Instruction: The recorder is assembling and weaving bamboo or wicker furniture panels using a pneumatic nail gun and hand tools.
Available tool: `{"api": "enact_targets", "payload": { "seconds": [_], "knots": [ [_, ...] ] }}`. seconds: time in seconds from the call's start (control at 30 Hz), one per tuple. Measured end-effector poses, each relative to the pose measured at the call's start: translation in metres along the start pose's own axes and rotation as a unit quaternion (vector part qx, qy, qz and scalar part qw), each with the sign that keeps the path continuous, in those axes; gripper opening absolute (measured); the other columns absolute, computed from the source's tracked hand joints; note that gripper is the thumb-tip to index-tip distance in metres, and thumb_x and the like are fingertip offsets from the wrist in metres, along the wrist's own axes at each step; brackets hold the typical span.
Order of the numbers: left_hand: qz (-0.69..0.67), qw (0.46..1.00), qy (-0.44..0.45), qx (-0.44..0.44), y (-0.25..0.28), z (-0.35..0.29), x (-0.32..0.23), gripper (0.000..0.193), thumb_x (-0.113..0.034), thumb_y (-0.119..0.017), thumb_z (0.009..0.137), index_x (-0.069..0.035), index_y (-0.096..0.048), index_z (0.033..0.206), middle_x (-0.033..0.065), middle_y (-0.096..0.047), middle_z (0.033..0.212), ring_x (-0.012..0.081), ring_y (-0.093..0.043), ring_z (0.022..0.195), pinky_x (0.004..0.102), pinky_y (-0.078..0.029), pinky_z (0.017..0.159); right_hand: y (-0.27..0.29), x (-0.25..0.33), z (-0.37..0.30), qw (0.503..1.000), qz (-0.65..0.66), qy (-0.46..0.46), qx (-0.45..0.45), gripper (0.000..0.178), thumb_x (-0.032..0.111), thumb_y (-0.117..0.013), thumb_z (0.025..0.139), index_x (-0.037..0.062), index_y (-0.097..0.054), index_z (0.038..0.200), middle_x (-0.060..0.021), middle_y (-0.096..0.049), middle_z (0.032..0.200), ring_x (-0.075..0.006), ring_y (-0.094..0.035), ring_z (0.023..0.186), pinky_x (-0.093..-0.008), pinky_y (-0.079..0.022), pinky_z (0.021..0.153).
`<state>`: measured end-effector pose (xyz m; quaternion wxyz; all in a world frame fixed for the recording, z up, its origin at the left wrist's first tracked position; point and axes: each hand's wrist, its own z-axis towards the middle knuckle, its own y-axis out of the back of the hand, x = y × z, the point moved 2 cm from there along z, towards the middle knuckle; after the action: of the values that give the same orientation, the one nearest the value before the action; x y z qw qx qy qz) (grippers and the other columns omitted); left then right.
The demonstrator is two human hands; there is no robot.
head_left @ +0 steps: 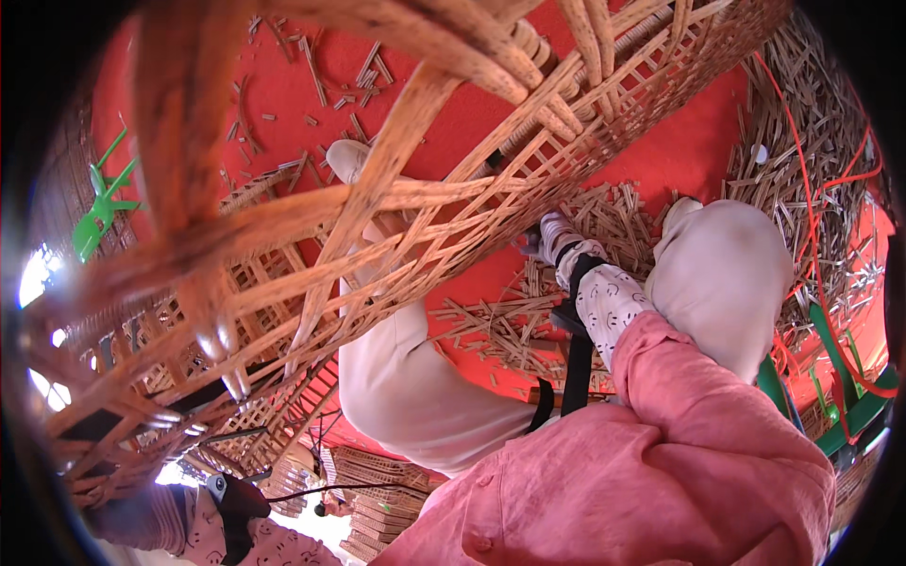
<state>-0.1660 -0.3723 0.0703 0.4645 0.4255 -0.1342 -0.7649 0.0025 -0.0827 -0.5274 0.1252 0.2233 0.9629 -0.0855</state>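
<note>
A large woven wicker piece [444, 203], with an openwork lattice and thick brown bands, slants across the view close to me. My right hand [549, 234], in a striped glove or cuff, is at its lower edge, beside a pile of cut wicker pieces [613, 226]. The fingers are mostly hidden there, so their grip does not show. At the lower left rim my left hand [132, 519] is blurred and dark, right under the near end of the wicker. Its fingers cannot be made out. Both forearms wear patterned white sleeves with black straps.
Cut wicker scraps [510, 325] lie scattered over the red floor covering [661, 160]. A heap of grey strips [793, 123] with red cords [813, 189] is at the right. Green plastic clips [92, 222] hang at the left. Wicker baskets [377, 476] stand below. My bent legs flank the pile.
</note>
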Motion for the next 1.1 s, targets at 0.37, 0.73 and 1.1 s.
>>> {"api": "enact_targets", "payload": {
  "seconds": [0.37,0.73,1.1],
  "knots": [
    [0.08,0.997,0.013,0.011,-0.01,-0.03,-0.033,0.014,-0.014,-0.06,0.086,-0.003,-0.062,0.095,0.0025,-0.056,0.071,0.0134,-0.053,0.065,0.0291,-0.045,0.059,-0.041,0.001,-0.186,0.911,-0.278,-0.036,0.304,0.058,0.055,-0.046,0.09,0.0008,-0.053,0.109,-0.0133,-0.063,0.09,-0.0226,-0.061,0.06,-0.0402,-0.054,0.053],
    [0.148,0.979,-0.03,0.135,-0.007,-0.087,-0.105,0.034,-0.022,-0.078,0.073,0.003,-0.062,0.091,0.0119,-0.062,0.103,0.0221,-0.058,0.09,0.0327,-0.045,0.08,-0.037,-0.08,-0.503,0.512,-0.459,0.202,0.698,0.068,0.066,-0.039,0.087,0.0031,-0.045,0.112,-0.0088,-0.055,0.088,-0.0164,-0.055,0.057,-0.0281,-0.047,0.049],
    [0.201,0.954,-0.209,0.077,0.016,-0.172,-0.174,0.041,-0.038,-0.084,0.058,-0.009,-0.063,0.077,0.0061,-0.059,0.066,0.0283,-0.06,0.069,0.0428,-0.047,0.086,0.002,-0.075,-0.583,0.468,-0.399,0.733,0.291,0.042,0.051,-0.044,0.094,0.011,-0.051,0.083,-0.0001,-0.047,0.06,-0.0113,-0.044,0.045,-0.0263,-0.038,0.04]
  ]
}}
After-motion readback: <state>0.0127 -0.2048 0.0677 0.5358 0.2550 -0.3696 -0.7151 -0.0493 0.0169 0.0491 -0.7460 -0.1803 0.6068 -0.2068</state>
